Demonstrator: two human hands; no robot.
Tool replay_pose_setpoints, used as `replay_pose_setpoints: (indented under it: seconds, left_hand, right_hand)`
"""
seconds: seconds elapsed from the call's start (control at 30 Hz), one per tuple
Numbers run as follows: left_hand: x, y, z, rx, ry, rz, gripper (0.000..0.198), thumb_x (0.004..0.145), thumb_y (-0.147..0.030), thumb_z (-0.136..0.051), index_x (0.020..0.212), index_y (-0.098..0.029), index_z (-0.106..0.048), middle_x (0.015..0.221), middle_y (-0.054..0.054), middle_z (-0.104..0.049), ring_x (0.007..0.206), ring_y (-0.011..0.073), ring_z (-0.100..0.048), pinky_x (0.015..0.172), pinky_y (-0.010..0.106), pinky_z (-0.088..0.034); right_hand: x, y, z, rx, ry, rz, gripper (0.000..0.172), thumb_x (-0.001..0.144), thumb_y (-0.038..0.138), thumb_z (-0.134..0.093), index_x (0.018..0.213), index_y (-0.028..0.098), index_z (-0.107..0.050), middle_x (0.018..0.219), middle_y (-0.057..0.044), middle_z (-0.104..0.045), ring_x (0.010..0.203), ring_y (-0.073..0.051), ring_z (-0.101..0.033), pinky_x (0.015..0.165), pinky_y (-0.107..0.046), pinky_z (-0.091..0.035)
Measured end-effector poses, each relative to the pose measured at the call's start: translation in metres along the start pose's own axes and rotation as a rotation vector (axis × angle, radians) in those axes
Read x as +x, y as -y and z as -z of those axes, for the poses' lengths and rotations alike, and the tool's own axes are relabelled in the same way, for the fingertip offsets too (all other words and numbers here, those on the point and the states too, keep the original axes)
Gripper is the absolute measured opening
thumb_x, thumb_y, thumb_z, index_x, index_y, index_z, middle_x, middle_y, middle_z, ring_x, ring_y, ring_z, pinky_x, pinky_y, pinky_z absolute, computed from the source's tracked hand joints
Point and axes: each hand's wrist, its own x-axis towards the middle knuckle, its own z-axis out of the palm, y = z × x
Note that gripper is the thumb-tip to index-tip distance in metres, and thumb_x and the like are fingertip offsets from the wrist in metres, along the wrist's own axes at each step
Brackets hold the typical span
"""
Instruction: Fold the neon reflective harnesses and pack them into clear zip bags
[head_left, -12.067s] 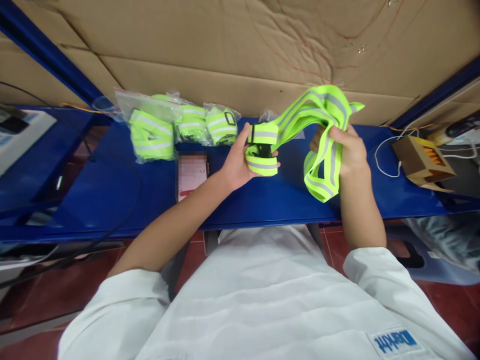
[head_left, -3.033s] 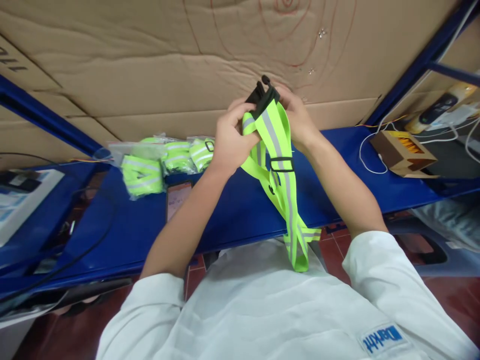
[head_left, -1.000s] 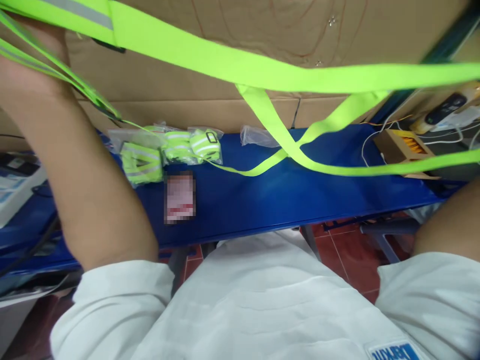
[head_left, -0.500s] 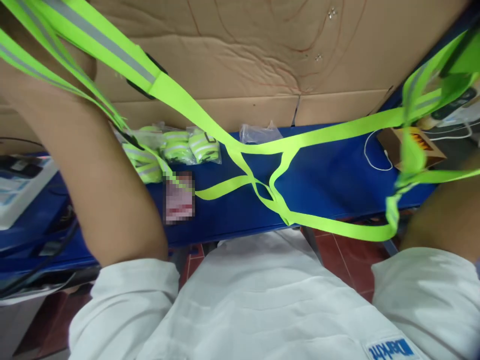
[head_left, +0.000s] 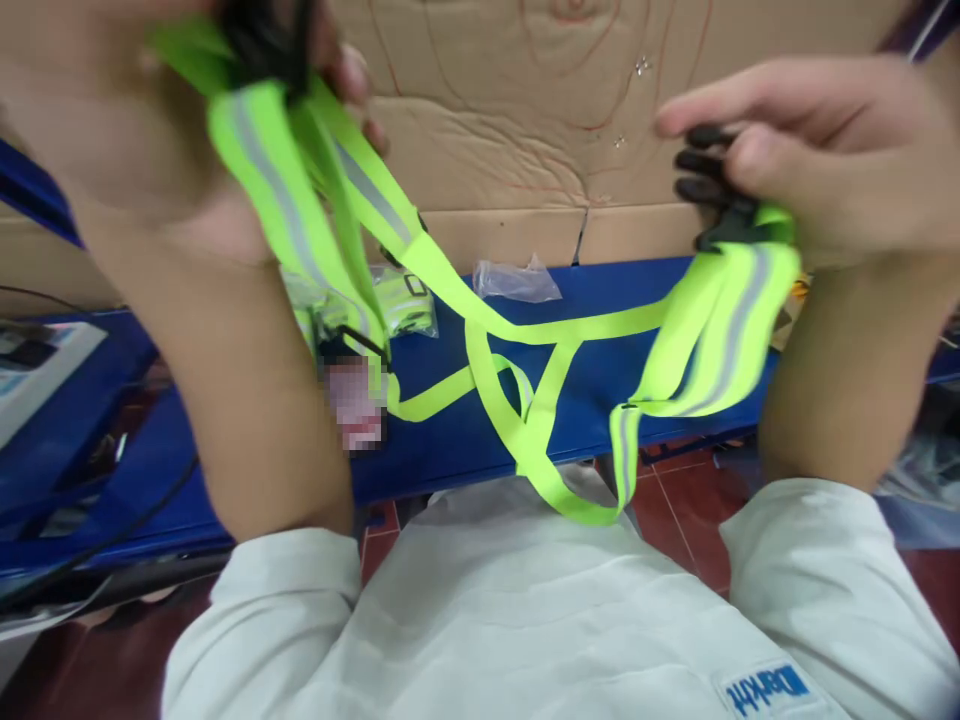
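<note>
Stretched between my hands is a neon-green reflective harness vest (head_left: pixel 600 328) with grey stripes, its thin straps crossing and hanging in the middle. My right hand (head_left: pixel 855 150) is closed, pinching a black pronged buckle half (head_left: pixel 720 195) between thumb and fingers, with looped strap hanging below. At upper left, my left hand (head_left: pixel 127 150), blurred, is closed around another black buckle piece (head_left: pixel 266 45) and the green straps beside it. The two buckle pieces are apart. A black slider (head_left: pixel 364 345) shows on a lower left strap.
Packaged green straps (head_left: pixel 405 300) and an empty clear plastic bag (head_left: pixel 517 280) lie on the blue table (head_left: pixel 442 450). A pixelated pinkish item (head_left: pixel 356 405) is near them. Cardboard (head_left: pixel 480 130) stands behind. A white-edged device (head_left: pixel 45 370) sits at far left.
Both hands have come inward into view from the outer edges, bringing the buckle pieces nearer each other. The vest's straps now sag more, and the right side is bunched into loops.
</note>
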Motion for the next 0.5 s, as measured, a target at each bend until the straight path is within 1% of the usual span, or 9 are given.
replay_pose_setpoints:
  seconds: [0.03, 0.07, 0.1, 0.13, 0.2, 0.23, 0.3, 0.4, 0.5]
  left_hand:
    - [-0.001, 0.012, -0.018, 0.144, 0.034, -0.185, 0.056, 0.117, -0.022, -0.013, 0.135, -0.006, -0.063, 0.085, 0.000, -0.063, 0.100, 0.0129, -0.062, 0.111, 0.028, -0.049]
    - [-0.003, 0.021, -0.032, 0.267, 0.068, -0.255, 0.040, 0.109, -0.006, -0.032, 0.115, -0.008, -0.071, 0.082, 0.000, -0.063, 0.087, 0.0114, -0.059, 0.098, 0.026, -0.052]
    - [-0.004, 0.028, -0.043, 0.352, 0.078, -0.276, 0.026, 0.105, -0.008, -0.049, 0.099, -0.012, -0.073, 0.082, 0.000, -0.065, 0.079, 0.0112, -0.056, 0.083, 0.024, -0.052]
    - [-0.006, 0.032, -0.049, 0.422, 0.076, -0.282, 0.017, 0.100, -0.012, -0.061, 0.088, -0.016, -0.073, 0.079, 0.001, -0.066, 0.071, 0.0113, -0.053, 0.071, 0.025, -0.049]
    - [-0.008, 0.037, -0.053, 0.486, 0.026, -0.292, 0.017, 0.094, -0.025, -0.077, 0.078, -0.021, -0.071, 0.074, 0.002, -0.066, 0.063, 0.0120, -0.047, 0.057, 0.029, -0.039]
    - [-0.009, 0.038, -0.053, 0.511, 0.004, -0.304, 0.019, 0.093, -0.030, -0.078, 0.078, -0.021, -0.072, 0.073, 0.002, -0.065, 0.062, 0.0122, -0.046, 0.055, 0.030, -0.035]
    - [-0.012, 0.039, -0.052, 0.569, -0.008, -0.307, 0.018, 0.092, -0.033, -0.080, 0.081, -0.020, -0.074, 0.074, 0.001, -0.063, 0.064, 0.0122, -0.047, 0.056, 0.029, -0.032]
    - [-0.016, 0.039, -0.054, 0.621, 0.007, -0.271, 0.014, 0.091, -0.031, -0.082, 0.084, -0.020, -0.076, 0.079, 0.000, -0.063, 0.070, 0.0128, -0.050, 0.061, 0.028, -0.035]
    - [-0.018, 0.041, -0.057, 0.551, -0.022, -0.291, 0.014, 0.090, -0.029, -0.080, 0.078, -0.023, -0.075, 0.077, 0.001, -0.067, 0.072, 0.0180, -0.055, 0.066, 0.032, -0.040]
  right_hand:
    - [0.003, -0.002, -0.002, -0.022, 0.094, 0.008, 0.039, 0.088, 0.044, -0.088, 0.122, 0.027, -0.080, 0.091, 0.002, -0.076, 0.076, -0.011, -0.068, 0.065, -0.026, -0.052]
    - [0.006, -0.004, -0.006, -0.035, 0.166, 0.034, 0.038, 0.090, 0.044, -0.086, 0.124, 0.029, -0.079, 0.091, 0.002, -0.075, 0.075, -0.010, -0.068, 0.064, -0.026, -0.052]
    - [0.010, -0.006, -0.013, -0.039, 0.191, 0.070, 0.033, 0.093, 0.042, -0.084, 0.123, 0.031, -0.078, 0.093, 0.002, -0.076, 0.076, -0.010, -0.069, 0.064, -0.026, -0.053]
    - [0.012, -0.007, -0.022, -0.031, 0.148, 0.117, 0.026, 0.094, 0.039, -0.083, 0.118, 0.030, -0.078, 0.094, 0.002, -0.076, 0.077, -0.010, -0.069, 0.066, -0.027, -0.054]
    - [0.017, -0.007, -0.041, -0.052, -0.013, 0.182, 0.012, 0.098, 0.033, -0.080, 0.107, 0.026, -0.080, 0.098, -0.002, -0.077, 0.082, -0.013, -0.071, 0.073, -0.029, -0.057]
    - [0.018, -0.005, -0.051, -0.062, -0.095, 0.223, 0.008, 0.099, 0.032, -0.078, 0.103, 0.026, -0.080, 0.101, -0.003, -0.078, 0.085, -0.015, -0.073, 0.077, -0.031, -0.058]
    - [0.020, -0.001, -0.066, -0.079, -0.203, 0.284, 0.007, 0.100, 0.033, -0.076, 0.099, 0.027, -0.081, 0.104, -0.004, -0.079, 0.091, -0.019, -0.075, 0.084, -0.035, -0.060]
    - [0.020, 0.007, -0.078, -0.105, -0.230, 0.266, 0.009, 0.101, 0.036, -0.074, 0.098, 0.029, -0.080, 0.099, -0.002, -0.079, 0.088, -0.021, -0.075, 0.084, -0.038, -0.061]
    - [0.018, 0.012, -0.081, -0.159, -0.223, 0.191, 0.011, 0.101, 0.040, -0.073, 0.099, 0.030, -0.077, 0.104, -0.001, -0.080, 0.086, -0.022, -0.074, 0.084, -0.040, -0.060]
